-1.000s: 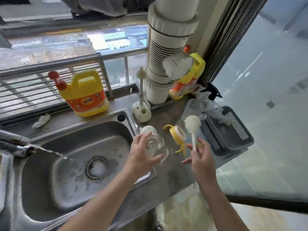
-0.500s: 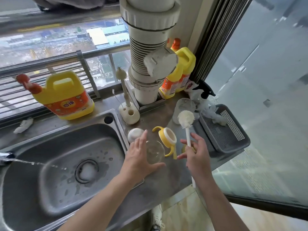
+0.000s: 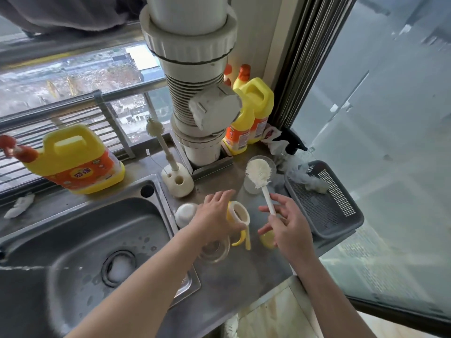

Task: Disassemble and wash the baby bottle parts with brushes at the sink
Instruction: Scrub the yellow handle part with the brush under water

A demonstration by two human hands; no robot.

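Note:
The clear glass bottle [image 3: 214, 251] lies on the steel counter [image 3: 234, 276] beside the sink [image 3: 80, 242], just under my left wrist. My left hand [image 3: 214, 215] reaches over the yellow handled collar [image 3: 240, 215], fingers past its far side and thumb at its near edge. A white teat part [image 3: 184, 213] sits left of that hand. My right hand [image 3: 288, 228] grips the handle of the white bottle brush [image 3: 260, 173], bristle head up over a clear cap [image 3: 271, 164]. A small yellow piece [image 3: 267, 239] lies under my right palm.
A brush stand [image 3: 177, 182] with a thin teat brush stands behind the sink corner. A yellow detergent jug [image 3: 75, 159] is at the back left, two yellow bottles [image 3: 251, 118] beside the big white pipe [image 3: 195, 93]. A grey basket [image 3: 324, 203] fills the counter's right end.
My left hand has let go of the glass bottle, which now lies on the counter, and moved right onto the yellow collar. The right hand still holds the brush upright.

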